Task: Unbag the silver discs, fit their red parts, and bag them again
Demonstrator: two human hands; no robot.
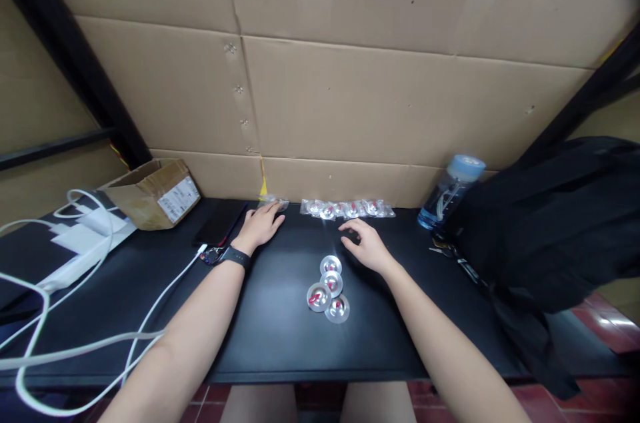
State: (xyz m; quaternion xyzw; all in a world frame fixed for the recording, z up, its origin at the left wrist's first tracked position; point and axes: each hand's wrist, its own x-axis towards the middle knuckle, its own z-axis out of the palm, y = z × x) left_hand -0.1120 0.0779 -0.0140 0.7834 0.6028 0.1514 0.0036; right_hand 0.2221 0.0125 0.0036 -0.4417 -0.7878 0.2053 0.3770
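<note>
On the black table, my left hand [260, 225] lies with its fingers apart, its fingertips touching a clear plastic packet [278, 201] by the cardboard wall. My right hand [366, 244] hovers above the table with bent, parted fingers and nothing visible in it. Just beyond it, a row of clear packets [352, 209] holding round silvery pieces with red marks lies along the wall. Nearer the front, several round silvery discs [331, 283] with red marks overlap in a loose cluster between my forearms.
An open cardboard box [155, 195], white cables and a power strip [80, 266] are at the left, with a dark flat object [219, 224] beside them. A blue-lidded bottle [449, 195], keys [441, 249] and a black backpack [555, 223] stand or lie at the right.
</note>
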